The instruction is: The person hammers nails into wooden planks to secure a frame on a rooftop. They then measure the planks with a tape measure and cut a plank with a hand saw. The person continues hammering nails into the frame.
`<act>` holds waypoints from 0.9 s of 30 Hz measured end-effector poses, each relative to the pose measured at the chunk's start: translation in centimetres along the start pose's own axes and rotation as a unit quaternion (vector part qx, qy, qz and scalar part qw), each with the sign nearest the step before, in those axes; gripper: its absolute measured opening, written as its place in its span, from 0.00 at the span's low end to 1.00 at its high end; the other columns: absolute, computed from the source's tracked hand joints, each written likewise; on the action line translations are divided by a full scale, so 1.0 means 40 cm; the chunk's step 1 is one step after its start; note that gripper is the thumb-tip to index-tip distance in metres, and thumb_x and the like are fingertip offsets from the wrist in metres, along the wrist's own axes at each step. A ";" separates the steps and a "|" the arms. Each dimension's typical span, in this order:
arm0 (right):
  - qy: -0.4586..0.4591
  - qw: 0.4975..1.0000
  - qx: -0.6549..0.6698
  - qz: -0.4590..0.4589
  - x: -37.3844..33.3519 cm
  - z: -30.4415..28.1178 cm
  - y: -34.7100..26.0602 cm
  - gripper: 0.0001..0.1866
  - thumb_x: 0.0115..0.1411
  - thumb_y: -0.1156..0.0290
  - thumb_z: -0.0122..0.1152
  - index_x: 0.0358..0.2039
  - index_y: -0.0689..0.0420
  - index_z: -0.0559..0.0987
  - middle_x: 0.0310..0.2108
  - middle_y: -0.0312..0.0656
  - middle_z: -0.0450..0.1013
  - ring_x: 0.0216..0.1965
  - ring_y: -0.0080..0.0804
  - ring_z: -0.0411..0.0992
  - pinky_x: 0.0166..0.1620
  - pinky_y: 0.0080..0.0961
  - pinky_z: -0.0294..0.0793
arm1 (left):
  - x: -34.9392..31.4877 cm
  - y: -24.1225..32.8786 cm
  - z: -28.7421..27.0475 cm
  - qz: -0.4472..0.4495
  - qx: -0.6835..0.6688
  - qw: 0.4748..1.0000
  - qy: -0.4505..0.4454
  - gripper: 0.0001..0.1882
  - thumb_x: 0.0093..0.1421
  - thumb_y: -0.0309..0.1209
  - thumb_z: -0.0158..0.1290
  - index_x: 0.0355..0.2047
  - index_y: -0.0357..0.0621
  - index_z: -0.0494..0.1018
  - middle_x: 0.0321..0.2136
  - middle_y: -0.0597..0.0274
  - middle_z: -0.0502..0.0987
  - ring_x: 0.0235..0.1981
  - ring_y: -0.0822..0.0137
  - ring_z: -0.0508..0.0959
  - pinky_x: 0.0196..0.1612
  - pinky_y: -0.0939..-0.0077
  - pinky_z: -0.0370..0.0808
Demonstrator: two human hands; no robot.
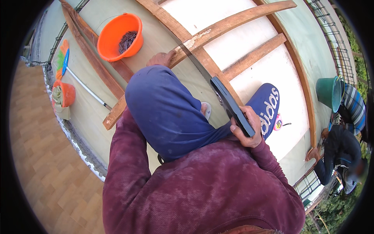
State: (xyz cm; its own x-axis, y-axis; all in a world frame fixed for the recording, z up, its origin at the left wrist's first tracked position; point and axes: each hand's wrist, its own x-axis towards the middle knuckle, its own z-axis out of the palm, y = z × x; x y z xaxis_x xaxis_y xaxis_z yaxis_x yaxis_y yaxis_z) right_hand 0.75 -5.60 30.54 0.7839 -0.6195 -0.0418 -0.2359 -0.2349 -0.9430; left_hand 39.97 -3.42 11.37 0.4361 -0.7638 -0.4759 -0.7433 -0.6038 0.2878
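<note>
My right hand is wrapped round the black handle of a handsaw. Its thin dark blade lies across a wooden plank close to the plank's near end. Just beyond my bent left knee, my left hand grips that end, its thumb up against the wood; the other fingers are partly hidden. The plank rests over a longer wooden beam. A pale, whitish scuff marks its top beside the blade.
An orange bucket holding nails stands at the left. A broom, a small orange bucket and more timber lie around it. Rightward are a pink tape measure, a green bucket and another person.
</note>
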 end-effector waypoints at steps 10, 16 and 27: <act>-0.017 0.999 -0.016 -0.045 -0.008 0.000 0.006 0.23 0.51 0.78 0.62 0.49 0.66 0.72 0.24 0.37 0.73 0.23 0.24 0.73 0.30 0.20 0.71 | -0.001 0.006 -0.020 -0.028 -0.058 0.998 0.020 0.32 0.63 0.65 0.37 0.56 0.66 0.75 0.44 0.46 0.80 0.50 0.47 0.78 0.53 0.56 0.70; -0.025 0.999 -0.013 -0.023 -0.009 -0.002 -0.006 0.23 0.51 0.78 0.62 0.49 0.65 0.72 0.24 0.38 0.73 0.23 0.24 0.74 0.30 0.20 0.71 | 0.029 -0.020 -0.002 -0.003 -0.036 0.999 -0.006 0.31 0.63 0.63 0.36 0.56 0.66 0.75 0.49 0.46 0.79 0.50 0.46 0.77 0.54 0.57 0.70; -0.020 0.999 -0.034 -0.016 -0.014 0.001 -0.026 0.24 0.50 0.78 0.63 0.50 0.65 0.73 0.25 0.39 0.74 0.25 0.28 0.76 0.32 0.23 0.73 | 0.044 -0.016 -0.013 -0.029 -0.004 0.999 -0.043 0.23 0.68 0.53 0.38 0.61 0.76 0.67 0.49 0.54 0.78 0.53 0.51 0.78 0.53 0.54 0.73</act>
State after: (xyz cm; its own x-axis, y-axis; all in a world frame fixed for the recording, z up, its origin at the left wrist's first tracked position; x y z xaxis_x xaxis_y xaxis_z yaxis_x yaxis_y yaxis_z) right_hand 0.58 -4.97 31.55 0.8135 -0.5811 -0.0258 -0.2477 -0.3060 -0.9192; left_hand 41.47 -4.51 10.77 0.4334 -0.7054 -0.5609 -0.7136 -0.6487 0.2645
